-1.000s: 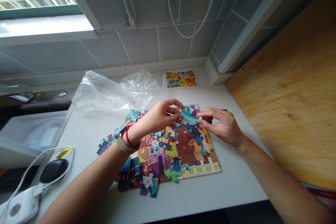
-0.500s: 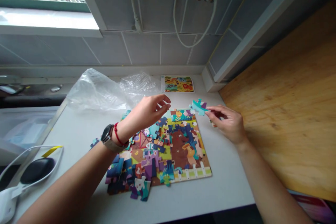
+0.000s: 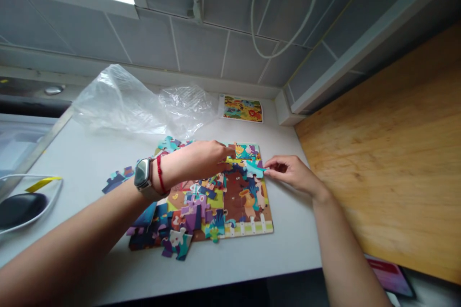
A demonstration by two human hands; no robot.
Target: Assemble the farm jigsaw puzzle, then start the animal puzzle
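Note:
A turquoise jigsaw puzzle piece (image 3: 254, 169) is pinched by its right end between the thumb and fingers of my right hand (image 3: 293, 172). The piece is over the upper right of a colourful puzzle board (image 3: 267, 227). My left hand (image 3: 211, 157) reaches across the board's upper part, index finger and thumb apart, close to a piece with a yellow plant (image 3: 241, 150); whether it touches any piece is unclear. Loose pieces lie heaped on the board's left half, and a piece with a pale animal (image 3: 177, 243) overhangs the front edge. My left forearm hides part of the board.
Behind the board are a crumpled clear plastic bag (image 3: 122, 100) and a small picture card (image 3: 242, 108). A black oval object (image 3: 22, 211) and a white cable lie at the left. A wooden panel (image 3: 382, 153) borders the worktop on the right.
My right hand has brought the turquoise piece left and down over the board's upper right. My left hand has lowered to the upper pieces. The view has tilted down.

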